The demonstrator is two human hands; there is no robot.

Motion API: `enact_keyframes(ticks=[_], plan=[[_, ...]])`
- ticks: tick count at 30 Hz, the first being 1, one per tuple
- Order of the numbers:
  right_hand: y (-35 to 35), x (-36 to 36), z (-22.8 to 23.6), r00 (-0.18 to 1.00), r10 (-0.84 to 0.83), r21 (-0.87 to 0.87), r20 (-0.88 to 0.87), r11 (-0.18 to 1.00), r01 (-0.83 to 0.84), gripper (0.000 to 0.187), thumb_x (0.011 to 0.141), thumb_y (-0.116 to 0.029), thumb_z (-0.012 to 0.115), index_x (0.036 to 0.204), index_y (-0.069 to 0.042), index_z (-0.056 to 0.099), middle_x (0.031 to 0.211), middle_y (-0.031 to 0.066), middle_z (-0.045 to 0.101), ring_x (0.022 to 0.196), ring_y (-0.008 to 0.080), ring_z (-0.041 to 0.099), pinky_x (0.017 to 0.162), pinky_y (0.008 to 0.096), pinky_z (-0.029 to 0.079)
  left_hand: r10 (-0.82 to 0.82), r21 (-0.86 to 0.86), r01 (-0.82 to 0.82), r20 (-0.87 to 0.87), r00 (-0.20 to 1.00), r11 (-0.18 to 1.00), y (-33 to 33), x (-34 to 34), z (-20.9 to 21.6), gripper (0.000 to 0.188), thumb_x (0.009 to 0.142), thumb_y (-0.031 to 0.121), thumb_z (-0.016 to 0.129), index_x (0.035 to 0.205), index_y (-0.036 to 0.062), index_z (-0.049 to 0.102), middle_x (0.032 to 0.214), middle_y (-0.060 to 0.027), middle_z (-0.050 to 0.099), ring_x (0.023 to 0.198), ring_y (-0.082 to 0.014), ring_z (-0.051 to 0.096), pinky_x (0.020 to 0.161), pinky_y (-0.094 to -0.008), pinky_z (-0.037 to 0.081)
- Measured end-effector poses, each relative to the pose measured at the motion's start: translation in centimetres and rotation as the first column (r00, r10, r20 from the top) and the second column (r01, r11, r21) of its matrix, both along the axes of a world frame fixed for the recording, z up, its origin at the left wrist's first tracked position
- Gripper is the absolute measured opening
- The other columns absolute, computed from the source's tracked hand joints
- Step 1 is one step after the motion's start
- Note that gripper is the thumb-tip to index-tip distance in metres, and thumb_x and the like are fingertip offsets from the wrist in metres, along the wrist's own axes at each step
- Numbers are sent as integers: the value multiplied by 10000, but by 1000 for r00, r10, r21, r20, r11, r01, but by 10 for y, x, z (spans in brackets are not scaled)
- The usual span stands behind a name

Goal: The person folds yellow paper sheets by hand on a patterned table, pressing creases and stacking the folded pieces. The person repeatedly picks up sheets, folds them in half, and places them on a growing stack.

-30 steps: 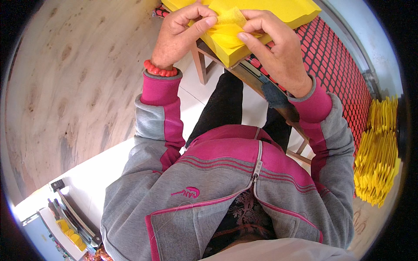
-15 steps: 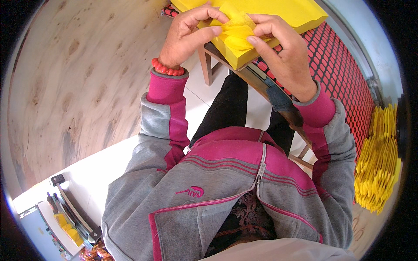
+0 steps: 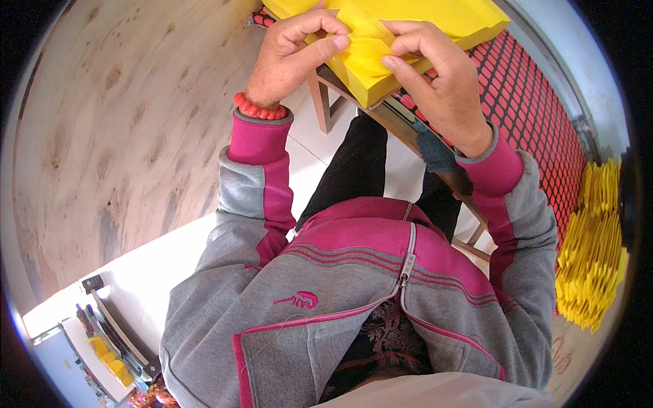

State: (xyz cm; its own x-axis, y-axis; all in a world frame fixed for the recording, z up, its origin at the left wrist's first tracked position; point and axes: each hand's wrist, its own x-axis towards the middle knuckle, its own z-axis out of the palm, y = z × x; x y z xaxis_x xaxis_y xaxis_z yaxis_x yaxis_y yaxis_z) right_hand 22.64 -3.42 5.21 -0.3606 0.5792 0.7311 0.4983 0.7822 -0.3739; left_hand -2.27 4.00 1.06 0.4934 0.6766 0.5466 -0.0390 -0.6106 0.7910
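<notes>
A thick stack of yellow paper sheets (image 3: 442, 24) lies on a small wooden stool (image 3: 326, 102) in front of me. My left hand (image 3: 289, 58), with a red bead bracelet at the wrist, pinches the top yellow sheet (image 3: 367, 44) at its near corner. My right hand (image 3: 439, 85) grips the same sheet from the right, fingers curled over the fold. The sheet is creased and lifted between both hands. My grey and pink jacket sleeves run down to the lower edge.
A big plywood board (image 3: 115, 136) fills the left. A red mesh rack (image 3: 537, 115) stands to the right of the stool. Several folded yellow paper pieces (image 3: 595, 251) are piled at the far right. A tray with small yellow items (image 3: 102, 347) sits at lower left.
Both hands have worked the top sheet's corner closer together, bunching the fold more. The view has shifted slightly so the hands sit higher in the picture.
</notes>
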Motion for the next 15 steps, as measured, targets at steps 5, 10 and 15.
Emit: enact_keyframes(ticks=[5,10,15], plan=[[1,-1,-1,1000,-7,13,-7,1000,7,131,888,-98,723,955,-27,636,1117,137,712,1007,306,687,870,376,534,10,60,-10,-5,1000,998,0,1,2,55,965,70,643,984,42,687,974,37,675,971,-69,599,1209,-387,285],[-6,-4,1,996,-40,-53,-84,998,35,128,927,-42,708,1039,-12,655,1165,137,714,1021,256,705,876,328,543,29,-63,-27,39,999,998,-6,3,2,75,982,70,637,1008,29,694,1010,26,672,996,-79,589,1028,-297,430],[-10,-2,8,995,-103,66,-8,992,103,291,781,-27,807,1019,-30,640,1245,216,661,983,313,698,842,352,555,10,-53,-8,40,999,999,-5,4,1,92,997,83,635,1027,20,695,1052,15,668,1021,-89,586,938,-265,449]])
